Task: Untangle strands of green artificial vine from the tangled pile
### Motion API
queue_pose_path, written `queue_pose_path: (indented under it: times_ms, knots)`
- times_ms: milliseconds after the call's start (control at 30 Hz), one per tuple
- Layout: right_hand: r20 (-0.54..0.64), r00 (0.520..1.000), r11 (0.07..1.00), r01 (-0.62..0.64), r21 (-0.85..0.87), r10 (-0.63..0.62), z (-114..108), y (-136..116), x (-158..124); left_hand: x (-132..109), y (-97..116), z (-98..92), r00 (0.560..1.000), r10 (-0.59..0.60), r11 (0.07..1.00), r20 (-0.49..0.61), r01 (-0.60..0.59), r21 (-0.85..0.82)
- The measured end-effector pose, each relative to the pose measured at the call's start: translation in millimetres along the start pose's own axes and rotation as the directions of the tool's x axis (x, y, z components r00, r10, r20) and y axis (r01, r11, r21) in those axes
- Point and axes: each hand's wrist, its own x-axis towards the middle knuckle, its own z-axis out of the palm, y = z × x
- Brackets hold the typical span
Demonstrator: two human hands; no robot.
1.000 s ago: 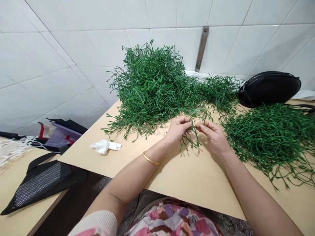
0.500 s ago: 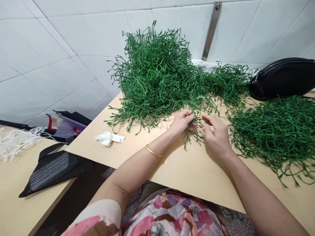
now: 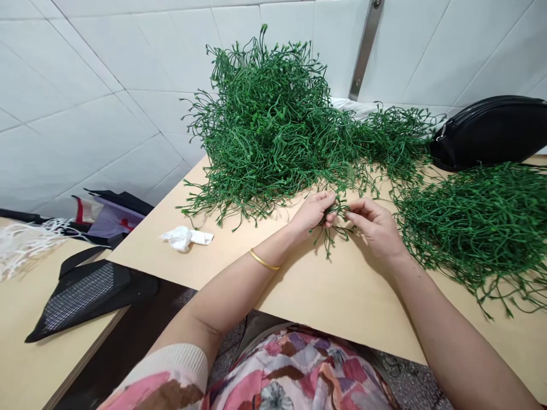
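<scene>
My left hand (image 3: 314, 212) is closed around a small bunch of thin green plant stems (image 3: 341, 206) with little bud-like tips, perhaps artificial. Some of their ends hang below the fingers, just over the table. From the other side my right hand (image 3: 378, 229) pinches at this bunch with thumb and forefinger; the exact spot it grips is hard to make out. Behind both hands rises a large tangled heap of the same stems (image 3: 265, 122). A second pile of stems (image 3: 474, 219) lies to the right of my right hand.
A black zipped bag (image 3: 491, 132) stands at the back right, by the tiled wall (image 3: 171, 45). Crumpled white tissue (image 3: 182, 238) lies on the table (image 3: 307, 290) at left. On a lower surface sit a black mesh-panelled item (image 3: 81, 293) and white fringe (image 3: 25, 245).
My right hand has come in against the bunch, its thumb and forefinger closing from apart to a pinch. My left hand keeps its hold. The whole view has shifted slightly.
</scene>
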Motion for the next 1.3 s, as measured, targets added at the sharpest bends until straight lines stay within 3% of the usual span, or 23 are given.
queue_pose_path:
  times_ms: [100,200,367,500,600,767,867,1067,1167,1300]
  knots:
    - [-0.021,0.997,0.991,-0.073,0.113,0.075,-0.4,0.2,2.1,-1.3,1.6,0.3,0.999,-0.005,0.998,0.049,0.008,-0.059]
    - [-0.056,0.992,0.981,-0.105,0.165,0.115,-1.6,1.1,4.9,-3.1,3.3,1.9,0.996,-0.040,0.999,0.074,0.039,0.006]
    - [-0.113,0.993,0.999,-0.042,-0.014,0.041,-5.6,5.0,8.1,-4.4,4.2,3.9,0.996,-0.089,0.983,0.022,0.084,0.164]
    - [-0.060,0.998,0.989,-0.028,-0.146,0.019,-9.1,5.8,7.3,-5.3,5.4,3.4,0.996,-0.075,0.980,0.036,0.067,0.185]
    - [0.005,0.999,0.979,-0.043,-0.197,0.045,-9.8,3.1,5.2,-5.5,5.8,2.8,0.997,-0.044,0.981,0.064,0.031,0.191]
    - [0.012,0.999,0.974,0.054,-0.220,-0.052,-8.3,-0.7,2.4,-4.5,4.0,4.1,0.997,0.076,0.955,0.006,-0.074,0.285]
    - [0.040,0.998,0.971,0.058,-0.231,-0.050,-9.0,-0.8,1.4,-3.3,2.5,3.5,0.988,0.153,0.894,-0.003,-0.137,0.425]
    - [0.153,0.984,0.987,-0.067,-0.148,0.090,-11.6,-3.1,1.9,1.1,-3.5,-5.6,0.960,0.273,0.705,0.057,-0.240,0.667]
    - [0.181,0.979,0.989,-0.075,-0.130,0.098,-10.8,-2.2,2.7,2.4,-7.6,-8.0,0.941,0.327,0.595,0.086,-0.276,0.755]
    - [0.106,0.993,0.974,-0.033,-0.226,0.059,-8.5,2.1,1.8,1.8,-9.0,-6.1,0.920,0.371,0.499,0.130,-0.315,0.807]
